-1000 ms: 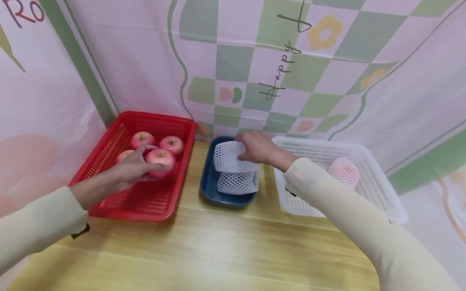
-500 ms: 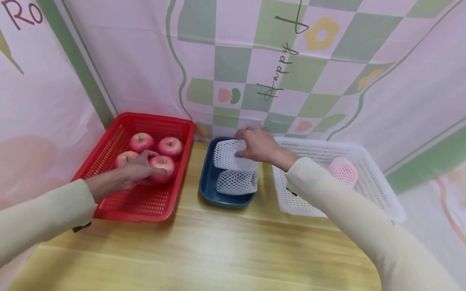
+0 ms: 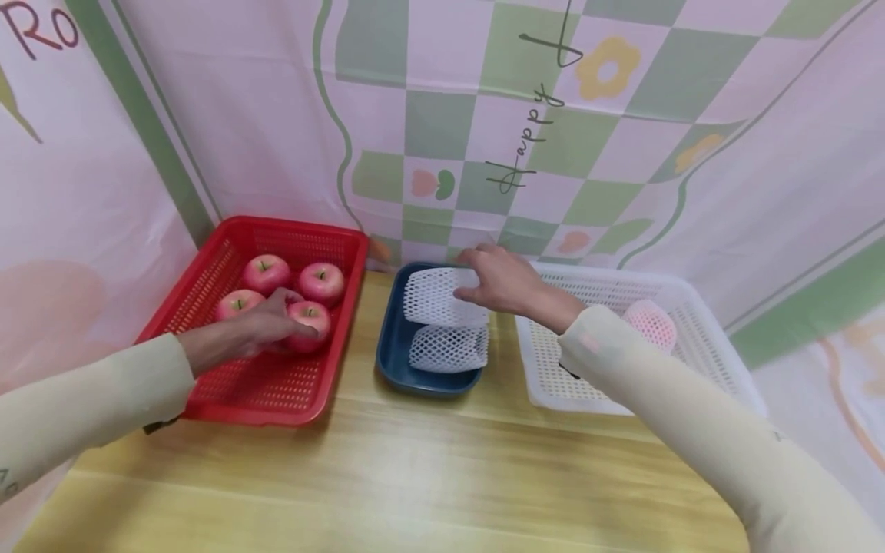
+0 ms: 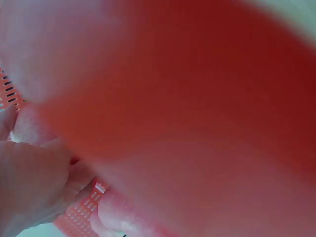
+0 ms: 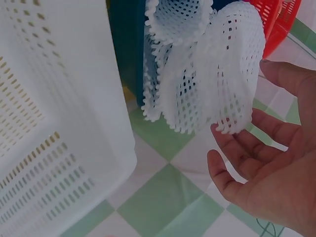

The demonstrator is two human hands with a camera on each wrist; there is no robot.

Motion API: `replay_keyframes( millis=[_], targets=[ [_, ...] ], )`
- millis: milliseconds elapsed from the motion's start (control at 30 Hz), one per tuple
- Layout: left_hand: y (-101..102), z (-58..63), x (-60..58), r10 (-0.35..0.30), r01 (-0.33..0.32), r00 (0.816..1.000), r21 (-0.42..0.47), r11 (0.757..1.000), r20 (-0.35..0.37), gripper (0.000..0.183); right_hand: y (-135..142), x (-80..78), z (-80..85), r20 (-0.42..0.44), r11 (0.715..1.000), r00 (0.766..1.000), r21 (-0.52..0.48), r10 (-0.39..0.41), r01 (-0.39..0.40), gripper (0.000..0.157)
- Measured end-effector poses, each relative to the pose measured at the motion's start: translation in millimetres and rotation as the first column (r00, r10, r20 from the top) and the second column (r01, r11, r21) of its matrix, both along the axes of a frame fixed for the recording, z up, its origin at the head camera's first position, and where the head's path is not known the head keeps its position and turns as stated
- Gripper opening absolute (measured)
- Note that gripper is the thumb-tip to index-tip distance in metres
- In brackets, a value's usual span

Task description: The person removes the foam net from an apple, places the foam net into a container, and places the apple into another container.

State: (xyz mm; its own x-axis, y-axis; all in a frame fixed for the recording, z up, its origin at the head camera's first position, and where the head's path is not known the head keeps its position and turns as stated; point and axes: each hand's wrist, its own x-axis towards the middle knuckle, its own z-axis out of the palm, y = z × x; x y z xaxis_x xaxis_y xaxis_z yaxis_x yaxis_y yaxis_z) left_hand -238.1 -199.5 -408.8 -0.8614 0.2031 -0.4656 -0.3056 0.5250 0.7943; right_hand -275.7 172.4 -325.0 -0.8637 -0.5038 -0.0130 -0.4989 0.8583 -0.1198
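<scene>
My left hand (image 3: 266, 321) reaches into the red basket (image 3: 270, 395) and grips the nearest apple (image 3: 314, 313), thumb across its near side. In the left wrist view, the fingers curl round a pink apple (image 4: 30, 126), and a large red blur hides most of the frame. My right hand (image 3: 508, 283) hovers at the back right of the blue tray (image 3: 396, 361), beside a stack of white foam nets (image 3: 435, 296). In the right wrist view, the thumb and fingers of the right hand (image 5: 281, 148) are spread apart around the end of the foam nets (image 5: 229, 69), pinching nothing.
Several other apples (image 3: 266, 273) lie in the red basket. A second stack of foam nets (image 3: 448, 349) lies at the front of the blue tray. The white basket (image 3: 542, 388) on the right holds a netted apple (image 3: 651, 324). A printed curtain (image 3: 442, 123) hangs close behind.
My left hand has lowered its apple among the others in the red basket. The right hand has drawn slightly right, away from the foam nets, which stay in the tray.
</scene>
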Motion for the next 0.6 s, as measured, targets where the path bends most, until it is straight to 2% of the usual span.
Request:
replay_keyframes(
  millis=[367, 600],
  targets=[
    [3, -0.6, -1.7, -0.032, 0.033, 0.999, -0.064, 0.997, 0.021, 0.078, 24, 5.4, 12.5, -0.001, 1.000, 1.000, -0.027, 0.001, -0.001, 0.054],
    [5, 1.4, -3.6, -0.098, 0.090, 0.994, -0.146, 0.985, -0.049, 0.077, 45, 4.8, 19.2, -0.017, 1.000, 1.000, -0.025, -0.012, 0.012, 0.051]
  ],
)
